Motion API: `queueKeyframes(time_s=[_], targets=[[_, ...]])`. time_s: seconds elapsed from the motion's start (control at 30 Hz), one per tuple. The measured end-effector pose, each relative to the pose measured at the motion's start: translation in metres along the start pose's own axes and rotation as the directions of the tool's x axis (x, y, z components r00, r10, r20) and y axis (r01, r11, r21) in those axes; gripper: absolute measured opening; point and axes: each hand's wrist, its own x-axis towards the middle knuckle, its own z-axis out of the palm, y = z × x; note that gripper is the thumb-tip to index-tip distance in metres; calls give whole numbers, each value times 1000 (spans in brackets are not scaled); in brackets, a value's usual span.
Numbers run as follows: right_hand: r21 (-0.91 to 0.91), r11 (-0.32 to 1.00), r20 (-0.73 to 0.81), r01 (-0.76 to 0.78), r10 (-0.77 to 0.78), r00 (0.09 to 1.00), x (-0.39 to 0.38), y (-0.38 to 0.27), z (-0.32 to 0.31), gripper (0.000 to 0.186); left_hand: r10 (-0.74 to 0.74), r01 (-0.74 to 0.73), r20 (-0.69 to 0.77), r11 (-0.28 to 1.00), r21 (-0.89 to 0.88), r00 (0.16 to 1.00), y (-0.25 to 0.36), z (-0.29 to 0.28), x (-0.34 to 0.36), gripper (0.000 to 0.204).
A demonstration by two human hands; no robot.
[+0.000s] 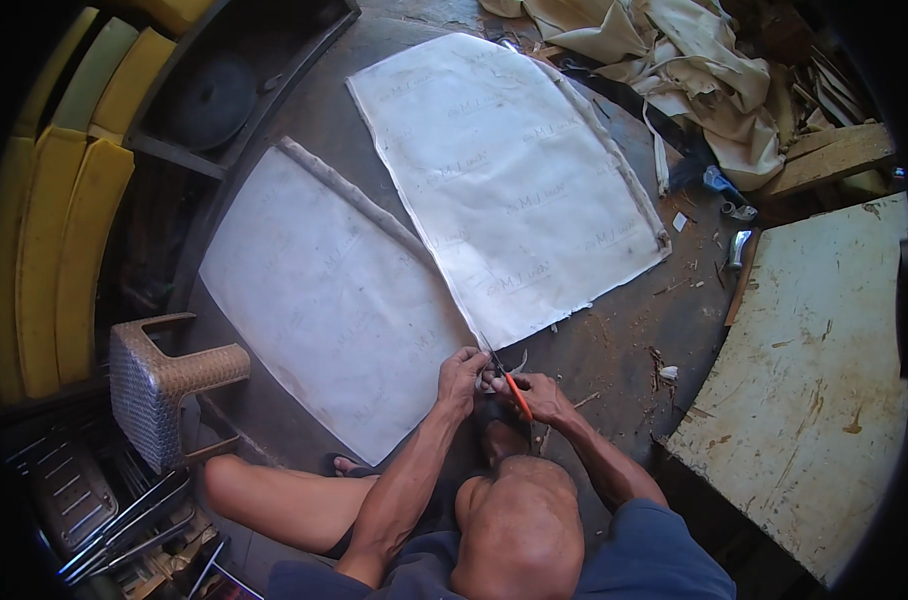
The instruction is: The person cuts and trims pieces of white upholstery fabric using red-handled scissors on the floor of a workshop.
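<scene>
Two whitish sheets of upholstery material lie on the dark floor: a wide rounded panel and a second panel to its left, with a rolled seam along its top right edge. At the near corner of the wide panel, my left hand pinches something with closed fingers, and a thin pale strip hangs beside it. My right hand is closed round an orange-handled tool with narrow dark jaws pointing at that corner. Whether these are scissors or pliers cannot be made out.
A brown woven-pattern plastic stool lies on its side at left, near yellow cushions and metal chair frames. Crumpled beige fabric and wood pieces fill the upper right. A worn pale board stands at right.
</scene>
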Motion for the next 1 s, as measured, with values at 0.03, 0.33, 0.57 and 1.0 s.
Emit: queueKeyframes(time_s=[0.03, 0.33, 0.57, 1.0], targets=[[13, 1000, 1, 16, -16, 1000, -1, 3, 2, 69, -9, 9, 13, 1000, 12, 1000, 0, -1, -1, 10], [-66, 992, -7, 104, -105, 994, -11, 6, 6, 63, -51, 42, 69, 991, 127, 996, 9, -12, -8, 10], [143, 990, 91, -4, -9, 996, -18, -19, 6, 53, -62, 48, 78, 985, 167, 995, 3, -18, -24, 10], [89, 995, 65, 46, -52, 997, -14, -16, 18, 57, -107, 67, 145, 964, 256, 984, 5, -28, -45, 11]])
